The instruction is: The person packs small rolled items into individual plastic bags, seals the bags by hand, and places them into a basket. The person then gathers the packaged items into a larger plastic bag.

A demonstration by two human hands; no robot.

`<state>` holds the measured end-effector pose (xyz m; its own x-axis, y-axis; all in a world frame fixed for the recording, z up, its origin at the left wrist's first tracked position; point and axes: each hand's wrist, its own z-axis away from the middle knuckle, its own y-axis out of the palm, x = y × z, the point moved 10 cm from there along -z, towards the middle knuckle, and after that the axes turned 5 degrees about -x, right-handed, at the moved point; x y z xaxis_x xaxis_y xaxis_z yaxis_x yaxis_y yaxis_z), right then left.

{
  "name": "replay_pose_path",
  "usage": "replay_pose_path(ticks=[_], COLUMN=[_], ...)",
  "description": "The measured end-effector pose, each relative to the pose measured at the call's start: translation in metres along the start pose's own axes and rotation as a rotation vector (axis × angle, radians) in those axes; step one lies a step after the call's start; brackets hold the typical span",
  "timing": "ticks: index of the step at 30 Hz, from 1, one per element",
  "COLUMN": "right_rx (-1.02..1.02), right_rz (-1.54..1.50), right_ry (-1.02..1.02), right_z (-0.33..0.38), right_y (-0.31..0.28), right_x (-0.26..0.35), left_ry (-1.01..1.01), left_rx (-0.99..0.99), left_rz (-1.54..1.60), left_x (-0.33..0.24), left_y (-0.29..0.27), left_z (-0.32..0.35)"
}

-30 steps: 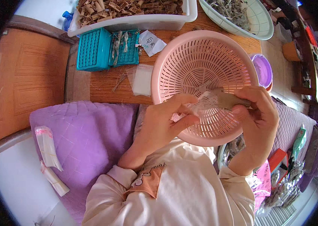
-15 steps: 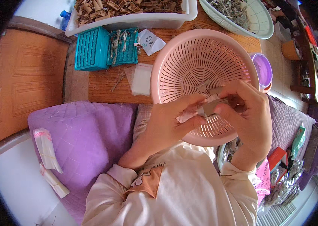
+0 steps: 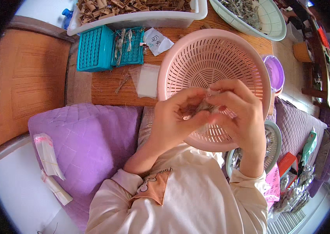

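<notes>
My left hand and my right hand meet over the near part of a pink slotted colander. Between their fingertips is a small clear plastic bag, crumpled and mostly covered by the fingers. Something greyish shows at the bag, too small to make out. Both hands are closed, thumbs and fingers pinching it from either side. The colander's slotted bottom shows behind the fingers.
A white tub of brown pieces stands at the back, beside a pale green basket of greyish dried material. Teal trays, a paper note and flat clear bags lie left of the colander. A purple bucket is at right.
My hands have drawn closer together. My right hand has moved left and its fingers have curled over the small bag. The greenish basket beneath my right wrist shows more.
</notes>
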<state>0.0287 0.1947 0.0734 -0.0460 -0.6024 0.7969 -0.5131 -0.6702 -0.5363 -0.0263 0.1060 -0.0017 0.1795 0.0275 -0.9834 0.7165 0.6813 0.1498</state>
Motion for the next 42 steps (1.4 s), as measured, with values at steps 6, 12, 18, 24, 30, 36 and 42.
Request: replay_pose_path(ticks=[6,12,18,24,30,36,42], right_rx=[0.146,-0.217,-0.035,-0.13,-0.03,-0.007,0.019], right_rz=[0.115,-0.589,-0.494,-0.413,-0.333,0.215,0.387], right_ry=[-0.167,0.382,0.438,0.407,0.32,-0.079,-0.154], right_z=[0.011,0.027,0.041,0.04,0.04,0.036,0.038], right_y=[0.01,0.007,0.024,0.012,0.019,0.012,0.014], right_x=[0.005,-0.045,-0.051,-0.044,-0.031,0.01,0.022], left_ry=[-0.101,-0.072,0.071,0.519,0.97,0.9,0.701], left_rx=[0.053,0.063,0.03,-0.283,-0.136,-0.054,-0.048], left_rz=[0.231,0.369,0.319,0.043,-0.67,-0.698,-0.525], left_x=[0.016,0.011,-0.004,-0.037,-0.093,-0.088,-0.075], left_y=[0.006,0.009,0.007,-0.026,0.017,0.024,0.006], left_z=[0.001,-0.001,0.001,0.008,0.034,0.025,0.002])
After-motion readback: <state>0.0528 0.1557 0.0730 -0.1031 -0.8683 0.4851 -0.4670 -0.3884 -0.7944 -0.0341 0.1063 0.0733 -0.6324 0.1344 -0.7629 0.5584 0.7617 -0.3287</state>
